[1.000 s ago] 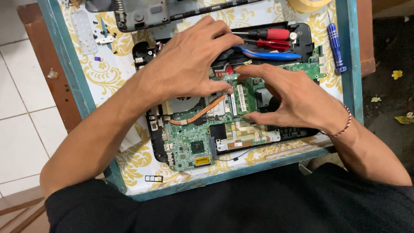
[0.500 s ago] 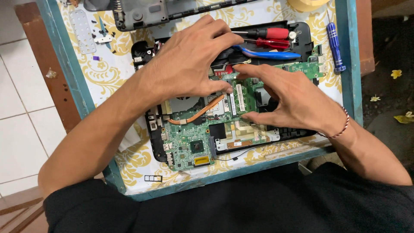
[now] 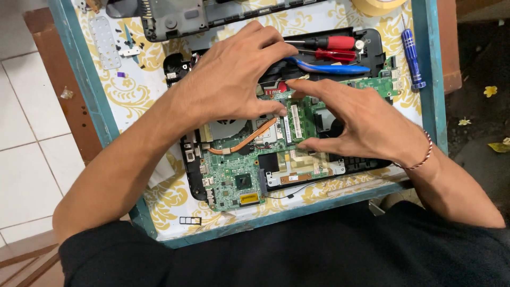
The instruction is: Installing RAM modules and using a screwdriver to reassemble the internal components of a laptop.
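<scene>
Green circuit board lay in an opened laptop on the desk. Both hands, left and right, pinched a small memory card (red screwdrivers lay behind), each grip pressed on its edges.

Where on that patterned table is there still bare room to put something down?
Bare yellow-patterned cloth lies between the perforated metal plate and the opened black laptop base, and along the near teal table edge. Around both hands and the red-handled screwdrivers it is crowded.
</scene>
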